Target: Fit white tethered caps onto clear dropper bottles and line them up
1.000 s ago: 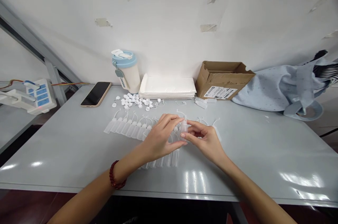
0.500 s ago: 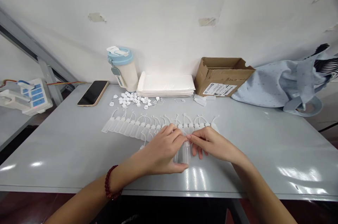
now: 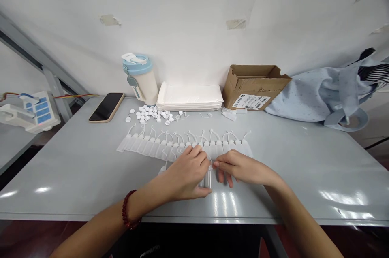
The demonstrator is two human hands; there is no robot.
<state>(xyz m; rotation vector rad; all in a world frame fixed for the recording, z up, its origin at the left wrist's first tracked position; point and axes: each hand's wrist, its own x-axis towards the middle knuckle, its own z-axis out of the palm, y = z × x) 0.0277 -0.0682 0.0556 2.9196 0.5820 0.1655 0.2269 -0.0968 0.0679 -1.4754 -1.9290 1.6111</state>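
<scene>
My left hand (image 3: pixel 189 173) is closed around a small translucent plastic bottle (image 3: pixel 208 179), its thumb under the lower end. A white cord rises from the bottle's top. Close to that top, on the right side, my right hand (image 3: pixel 241 165) has its thumb and index finger pressed together and its other fingers curled down. Whether anything is between those fingertips, I cannot make out. Behind both hands lies a long row of similar bottles (image 3: pixel 150 145) with thin white cords at their tops. Another bottle (image 3: pixel 163 169) lies partly hidden beside my left wrist.
Loose white caps (image 3: pixel 147 114) lie near a blue-lidded tumbler (image 3: pixel 146 86). Farther back are a phone (image 3: pixel 107 107), a stack of white envelopes (image 3: pixel 190 98), a cardboard box (image 3: pixel 252 92) and a light blue bag (image 3: pixel 306 94). Loose bottles (image 3: pixel 229 115) sit before the box.
The bottle in my left hand has shifted slightly left and turned closer to the palm. My right fingertips have moved a little lower, from above the bottle's top to its right side.
</scene>
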